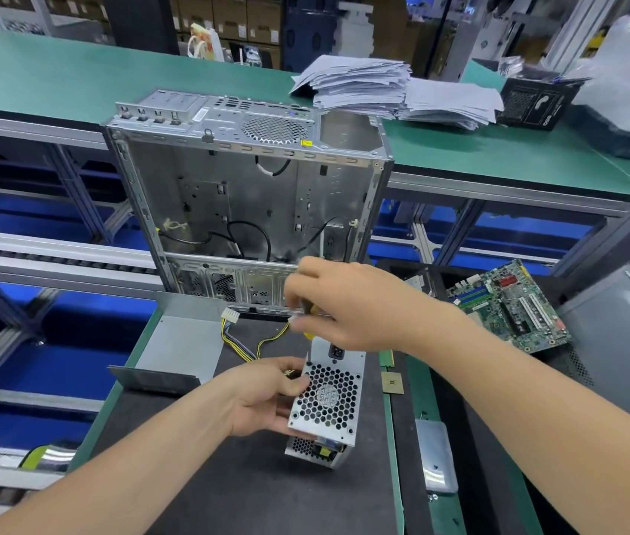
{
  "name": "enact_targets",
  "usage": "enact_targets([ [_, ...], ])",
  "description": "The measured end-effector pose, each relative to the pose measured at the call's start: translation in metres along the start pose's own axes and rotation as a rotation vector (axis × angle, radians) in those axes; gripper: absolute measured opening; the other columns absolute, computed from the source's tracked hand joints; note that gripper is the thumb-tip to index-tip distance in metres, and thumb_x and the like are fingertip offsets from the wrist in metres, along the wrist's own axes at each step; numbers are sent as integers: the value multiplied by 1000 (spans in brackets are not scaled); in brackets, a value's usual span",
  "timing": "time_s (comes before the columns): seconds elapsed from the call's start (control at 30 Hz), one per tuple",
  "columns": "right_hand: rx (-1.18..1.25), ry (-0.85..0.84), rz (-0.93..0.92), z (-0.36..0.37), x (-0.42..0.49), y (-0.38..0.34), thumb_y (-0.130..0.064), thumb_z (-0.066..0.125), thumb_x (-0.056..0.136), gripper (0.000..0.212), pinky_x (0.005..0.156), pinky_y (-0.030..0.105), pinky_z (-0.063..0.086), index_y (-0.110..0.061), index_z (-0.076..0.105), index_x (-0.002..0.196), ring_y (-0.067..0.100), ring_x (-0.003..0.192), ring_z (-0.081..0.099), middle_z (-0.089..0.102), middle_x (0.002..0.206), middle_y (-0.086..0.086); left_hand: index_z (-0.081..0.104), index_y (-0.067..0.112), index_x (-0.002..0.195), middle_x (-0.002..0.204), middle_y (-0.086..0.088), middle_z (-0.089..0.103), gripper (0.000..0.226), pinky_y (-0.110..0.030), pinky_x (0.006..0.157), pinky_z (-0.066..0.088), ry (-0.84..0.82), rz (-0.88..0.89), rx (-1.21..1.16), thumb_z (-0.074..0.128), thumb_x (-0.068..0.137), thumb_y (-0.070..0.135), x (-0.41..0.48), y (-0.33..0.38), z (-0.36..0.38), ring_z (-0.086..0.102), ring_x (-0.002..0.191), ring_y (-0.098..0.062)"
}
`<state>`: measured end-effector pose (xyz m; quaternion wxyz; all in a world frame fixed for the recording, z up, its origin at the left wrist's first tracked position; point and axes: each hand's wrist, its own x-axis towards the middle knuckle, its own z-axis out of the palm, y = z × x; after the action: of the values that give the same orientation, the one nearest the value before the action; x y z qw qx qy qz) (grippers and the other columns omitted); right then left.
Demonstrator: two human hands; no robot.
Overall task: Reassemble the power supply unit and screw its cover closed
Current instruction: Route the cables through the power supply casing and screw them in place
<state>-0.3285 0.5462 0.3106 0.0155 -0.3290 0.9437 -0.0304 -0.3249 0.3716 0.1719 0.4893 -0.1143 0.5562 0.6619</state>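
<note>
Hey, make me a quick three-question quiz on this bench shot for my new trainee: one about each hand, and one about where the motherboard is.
1. True or false: the left hand holds the power supply unit.
2. Where does the motherboard lie relative to the open computer case? A) inside it; B) to its right; C) on top of it.
3. Fill in: the right hand holds a screwdriver with a ___ handle.
Key: 1 true; 2 B; 3 yellow.
</note>
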Motion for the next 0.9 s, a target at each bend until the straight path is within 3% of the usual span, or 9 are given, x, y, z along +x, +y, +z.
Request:
enact_targets([
  [0.1, 73, -147, -90, -6, 1, 3, -25, 62, 101, 8, 77, 31, 46, -23, 62, 109, 13, 94, 55, 58, 109, -9, 62, 10, 129, 122, -20, 73, 28, -65, 94, 55, 3, -1, -18, 57, 103, 1, 0, -1, 0, 73, 105, -39],
  [0.17, 75, -110, 8, -2, 3, 1, -35, 61, 102, 14, 77, 35, 50, -21, 63, 106, 16, 92, 57, 63, 97, -5, 61, 10, 131, 122, -20, 73, 30, -65, 92, 56, 10, -5, -26, 58, 102, 1, 1, -1, 0, 73, 106, -39],
  [0.23, 34, -48, 146, 7, 4, 1, -52, 56, 102, 36, 62, 37, 49, -17, 59, 101, 23, 79, 60, 62, 81, 0, 60, 10, 132, 122, -20, 73, 32, -65, 93, 55, 15, -6, -34, 58, 102, 0, 1, -1, -1, 73, 108, -39],
  [0.33, 8, 44, 338, 18, 5, 1, -67, 48, 99, 59, 47, 32, 33, -12, 54, 81, 28, 63, 56, 52, 64, 4, 60, 11, 132, 122, -20, 73, 32, -66, 96, 54, 15, -12, -35, 57, 102, 0, 2, -1, -1, 73, 108, -39],
  [0.43, 8, 71, 307, 12, 3, 4, -75, 46, 94, 62, 52, 34, 38, -15, 54, 81, 25, 67, 58, 57, 73, 0, 61, 11, 132, 123, -20, 73, 33, -66, 97, 53, 7, -8, -30, 57, 102, 0, 1, 0, -2, 73, 107, -38],
  [0.57, 4, -113, -33, -8, -4, 8, -36, 61, 101, 14, 73, 39, 51, -28, 58, 112, 13, 90, 57, 52, 113, -11, 61, 10, 132, 123, -20, 73, 32, -65, 94, 55, -2, -13, -23, 57, 102, 0, 1, 0, -2, 74, 104, -38],
  [0.67, 42, -200, -52, -9, -2, 6, -10, 60, 98, 19, 80, 41, 51, -26, 62, 109, 10, 96, 50, 53, 109, -10, 60, 11, 130, 123, -21, 73, 31, -61, 84, 60, 17, 1, -5, 58, 101, 3, 0, 2, -1, 75, 101, -38],
  [0.77, 54, -140, 65, -5, 0, 2, -28, 63, 100, 8, 80, 43, 53, -25, 63, 108, 13, 94, 51, 56, 97, -8, 56, 12, 124, 118, -21, 74, 23, -59, 78, 61, 59, 29, 16, 61, 102, 12, -2, 1, 3, 76, 92, -37],
  [0.9, 72, -17, 273, 5, 4, -3, -50, 58, 100, 41, 55, 34, 47, -12, 57, 86, 25, 68, 56, 51, 69, 1, 55, 8, 127, 116, -20, 75, 24, -65, 81, 60, 87, 68, 43, 59, 105, 18, -3, -1, 6, 75, 93, -38],
])
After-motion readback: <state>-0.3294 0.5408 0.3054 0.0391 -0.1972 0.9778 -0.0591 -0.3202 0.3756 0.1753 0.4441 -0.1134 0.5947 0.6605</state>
